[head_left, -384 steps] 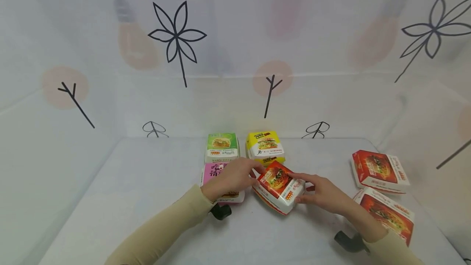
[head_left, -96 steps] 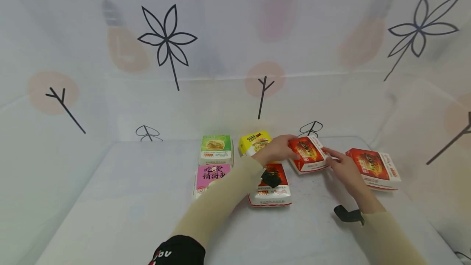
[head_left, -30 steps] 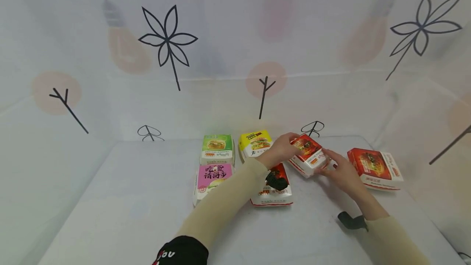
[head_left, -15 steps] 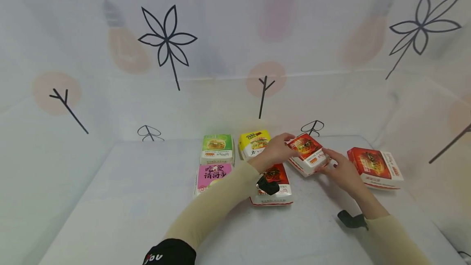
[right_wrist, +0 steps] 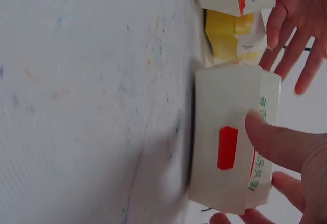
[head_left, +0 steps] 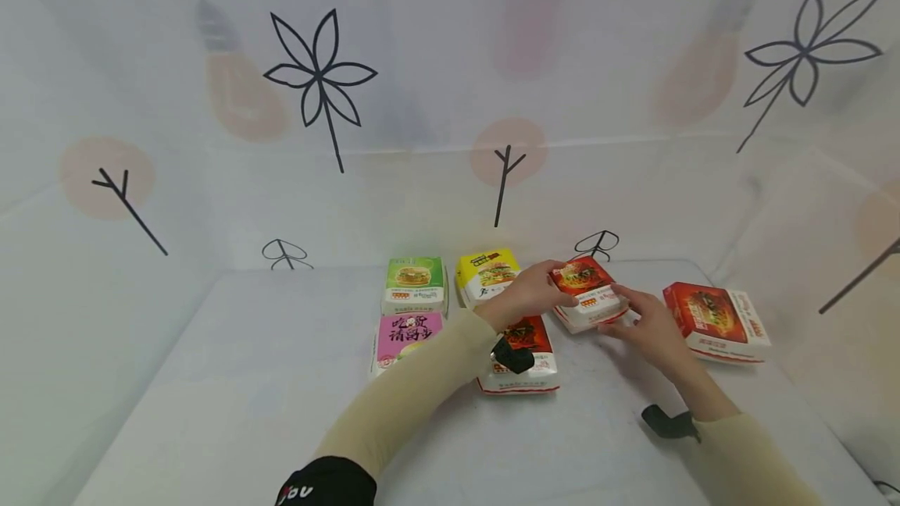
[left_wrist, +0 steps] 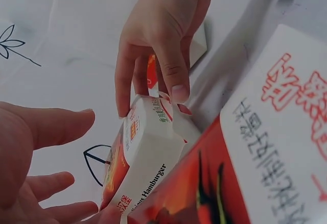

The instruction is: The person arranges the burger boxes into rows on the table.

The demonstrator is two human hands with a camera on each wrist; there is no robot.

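Note:
A red-and-white burger box (head_left: pixel 587 291) sits at the back right of the table in the head view. My right hand (head_left: pixel 650 330) grips its right end, thumb (right_wrist: pixel 278 137) on the near face and fingertips curled round the far side in the right wrist view. My left hand (head_left: pixel 527 293) is at the box's left end, its thumb and fingers extended and spread in the left wrist view, fingertips right at the box. Under the left wrist, another red burger box (head_left: pixel 520 377) is partly hidden. A third red burger box (head_left: pixel 717 318) lies to the right.
To the left stand a green burger box (head_left: pixel 415 279) and, in front of it, a purple burger box (head_left: pixel 404 338), partly covered by the left sleeve. A yellow burger box (head_left: pixel 487 268) stands behind the left forearm. A patterned white cloth (head_left: pixel 422 194) hangs behind the table.
One red box was set in front of the yellow one, and another came from the right to beside the yellow. Within the last second that box has turned slightly straighter between the hands.

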